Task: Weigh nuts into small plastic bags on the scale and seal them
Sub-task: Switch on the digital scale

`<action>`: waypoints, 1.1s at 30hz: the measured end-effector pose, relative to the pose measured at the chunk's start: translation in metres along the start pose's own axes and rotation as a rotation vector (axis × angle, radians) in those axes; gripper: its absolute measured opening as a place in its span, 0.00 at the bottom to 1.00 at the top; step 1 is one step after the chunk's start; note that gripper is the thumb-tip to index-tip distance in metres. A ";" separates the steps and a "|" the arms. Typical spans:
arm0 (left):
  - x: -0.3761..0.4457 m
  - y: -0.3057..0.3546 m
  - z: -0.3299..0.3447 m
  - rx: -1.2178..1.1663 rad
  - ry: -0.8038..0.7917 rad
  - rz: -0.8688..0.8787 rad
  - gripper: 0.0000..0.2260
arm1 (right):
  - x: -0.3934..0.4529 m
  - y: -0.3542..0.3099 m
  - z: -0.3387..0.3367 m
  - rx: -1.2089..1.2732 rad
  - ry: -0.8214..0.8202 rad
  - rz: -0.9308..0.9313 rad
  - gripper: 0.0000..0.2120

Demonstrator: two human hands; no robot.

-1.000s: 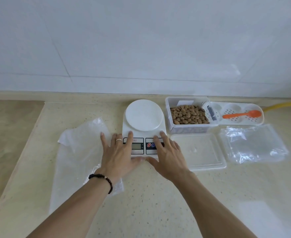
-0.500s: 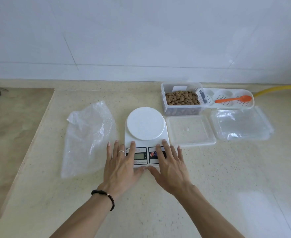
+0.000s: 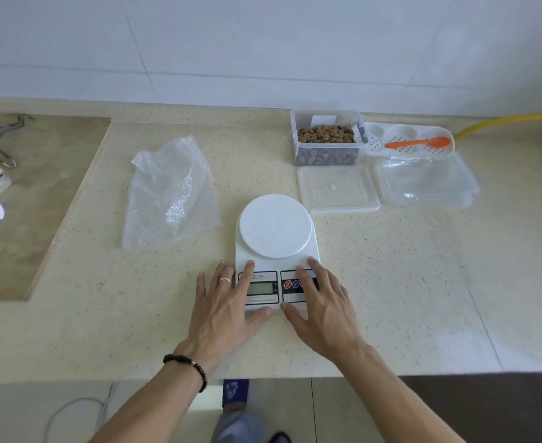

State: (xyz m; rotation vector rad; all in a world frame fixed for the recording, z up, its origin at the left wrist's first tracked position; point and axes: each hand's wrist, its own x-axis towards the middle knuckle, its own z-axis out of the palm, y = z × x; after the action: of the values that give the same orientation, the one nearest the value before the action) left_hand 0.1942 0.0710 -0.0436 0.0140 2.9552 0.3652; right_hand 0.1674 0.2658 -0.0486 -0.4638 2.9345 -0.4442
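A white digital scale (image 3: 276,228) with a bare round platform stands on the speckled counter (image 3: 391,282) near its front edge. My left hand (image 3: 225,302) lies flat on the scale's front left corner, fingers straight, thumb under the front edge. My right hand (image 3: 322,308) lies flat on the front right corner, covering part of the button panel. A clear box of brown nuts (image 3: 326,137) stands open at the back right. An orange spoon (image 3: 418,142) lies in a white perforated tray (image 3: 391,135) beside it. Clear plastic bags (image 3: 426,183) lie in a stack at the right.
The box's clear lid (image 3: 338,188) lies flat behind the scale on the right. A sheet of bubble wrap (image 3: 170,193) lies to the left. A brown inset surface (image 3: 30,199) at far left holds a cable and white objects. A yellow hose (image 3: 512,119) runs along the wall.
Both hands have drawn the scale toward the counter's front edge, away from the nut box and lid. The view has tilted down, showing the floor.
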 end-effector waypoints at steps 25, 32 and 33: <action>0.019 -0.032 0.022 -0.020 0.099 0.088 0.51 | 0.015 0.003 0.021 -0.002 0.130 0.237 0.44; 0.017 -0.032 0.021 -0.027 0.111 0.103 0.52 | 0.005 0.018 0.019 -0.063 0.071 0.095 0.45; 0.017 -0.032 0.021 -0.028 0.110 0.104 0.51 | 0.005 0.019 0.019 -0.059 0.073 0.097 0.45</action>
State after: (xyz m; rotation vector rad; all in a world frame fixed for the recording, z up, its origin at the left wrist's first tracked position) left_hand 0.1812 0.0455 -0.0743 0.1494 3.0651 0.4342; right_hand 0.1605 0.2761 -0.0730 -0.3169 3.0312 -0.3707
